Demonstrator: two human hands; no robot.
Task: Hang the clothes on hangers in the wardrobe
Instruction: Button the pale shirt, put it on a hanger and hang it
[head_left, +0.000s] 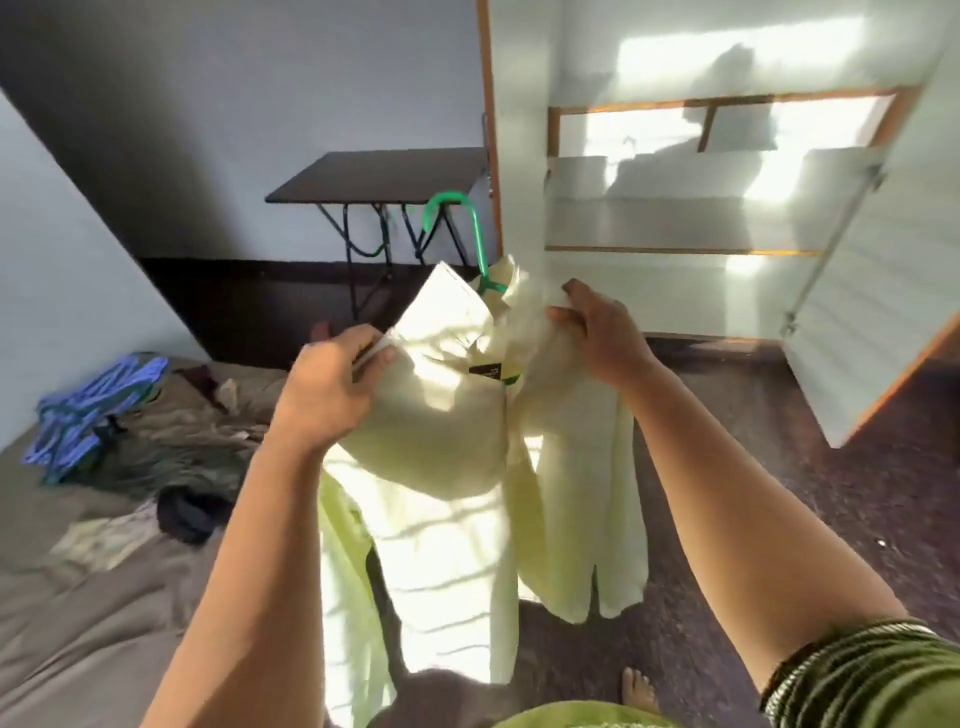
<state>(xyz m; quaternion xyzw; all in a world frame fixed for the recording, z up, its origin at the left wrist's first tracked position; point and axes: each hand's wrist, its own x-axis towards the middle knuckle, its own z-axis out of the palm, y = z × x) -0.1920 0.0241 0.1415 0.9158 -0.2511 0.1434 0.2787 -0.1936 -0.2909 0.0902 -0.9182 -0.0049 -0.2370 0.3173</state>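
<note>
A pale yellow-white shirt (447, 426) hangs in mid-air in front of me, draped on a green hanger (457, 228) whose hook sticks up above the collar. My left hand (332, 384) pinches the shirt's left collar and shoulder. The right shoulder of the shirt is gripped by my right hand (597, 332). Beyond the shirt to the right stands the open white wardrobe (675, 228) with bare shelves and its door (883, 291) swung out at the far right.
On the left lies a bed (93, 597) with a heap of clothes (171, 457) and a pile of blue hangers (93, 410). A dark folding table (384, 171) stands against the back wall. The floor is dark carpet (753, 493); my bare foot (639, 686) shows below.
</note>
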